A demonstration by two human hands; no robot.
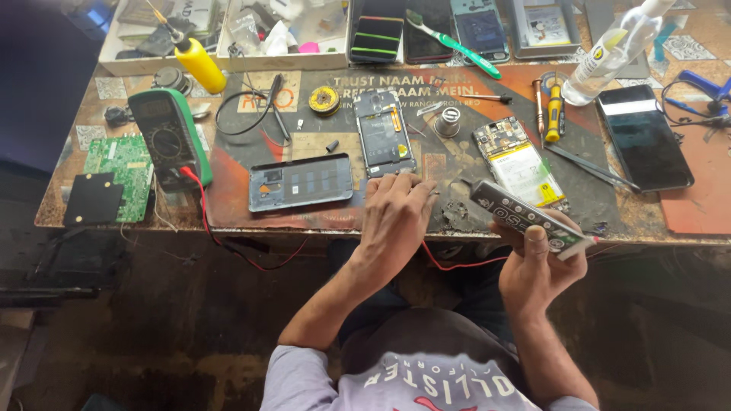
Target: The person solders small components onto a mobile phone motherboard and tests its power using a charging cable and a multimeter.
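Phone battery (525, 215), dark, flat: gripped in the right hand (537, 266), right of centre; left hand (396, 221) laid palm-down at the bench edge (304, 222), nothing held, just below an opened phone (384, 134); multimeter (169, 137) placed upper left.

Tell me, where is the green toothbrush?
In the head view, the green toothbrush lies at the back of the bench, right of centre, slanting across the dark phones there.

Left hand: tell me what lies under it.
The left hand rests palm down on the worn work mat, fingertips just below the opened phone. Whatever sits beneath the palm is covered, so I cannot tell.
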